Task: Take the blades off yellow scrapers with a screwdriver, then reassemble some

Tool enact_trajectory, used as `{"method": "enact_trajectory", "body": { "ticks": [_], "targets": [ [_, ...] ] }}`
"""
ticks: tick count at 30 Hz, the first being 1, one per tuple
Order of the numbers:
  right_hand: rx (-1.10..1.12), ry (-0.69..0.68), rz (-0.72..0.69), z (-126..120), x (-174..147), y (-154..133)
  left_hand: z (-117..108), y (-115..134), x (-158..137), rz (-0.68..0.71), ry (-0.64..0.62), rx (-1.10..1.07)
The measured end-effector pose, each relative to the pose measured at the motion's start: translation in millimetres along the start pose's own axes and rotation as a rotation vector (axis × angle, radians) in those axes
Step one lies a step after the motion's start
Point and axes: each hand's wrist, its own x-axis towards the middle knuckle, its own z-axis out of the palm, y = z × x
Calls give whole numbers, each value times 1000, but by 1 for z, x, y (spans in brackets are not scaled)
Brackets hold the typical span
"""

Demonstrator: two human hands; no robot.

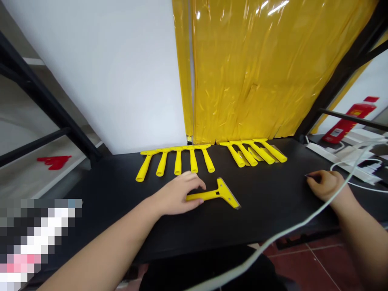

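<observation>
My left hand [182, 193] is around the handle of a yellow scraper [222, 193], thumb on the near side and fingers on the far side. The scraper lies flat on the black table [194, 232], its wide blade head pointing right. Off to the right, my right hand [325, 185] rests low over the table with its fingers curled in a pinch. A small dark tip shows at those fingertips, too small to name. Behind my left hand is a row of several yellow scrapers [178, 161], handles toward me. Another group of yellow scrapers [260, 152] lies further right.
A pale cable [281, 234] crosses the foreground in front of my right arm. White power strips [348, 161] and a red bottle [348, 121] are at the right. Black frame posts [45, 97] and a yellow plastic sheet [248, 72] bound the table. Red pieces [56, 162] lie on a left shelf.
</observation>
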Motion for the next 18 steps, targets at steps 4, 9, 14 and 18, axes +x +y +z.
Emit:
{"method": "enact_trajectory", "body": {
  "ticks": [4,9,14,18],
  "targets": [
    [89,40,-153,-2,-3,-10,2,4,1,-34,-66,10],
    [416,116,-533,-43,-9,-95,0,9,18,-21,-148,58],
    [757,232,-877,-78,-3,-211,7,13,48,70,-215,142],
    [985,291,-903,-84,14,-284,20,11,60,129,-225,192]
  ]
}}
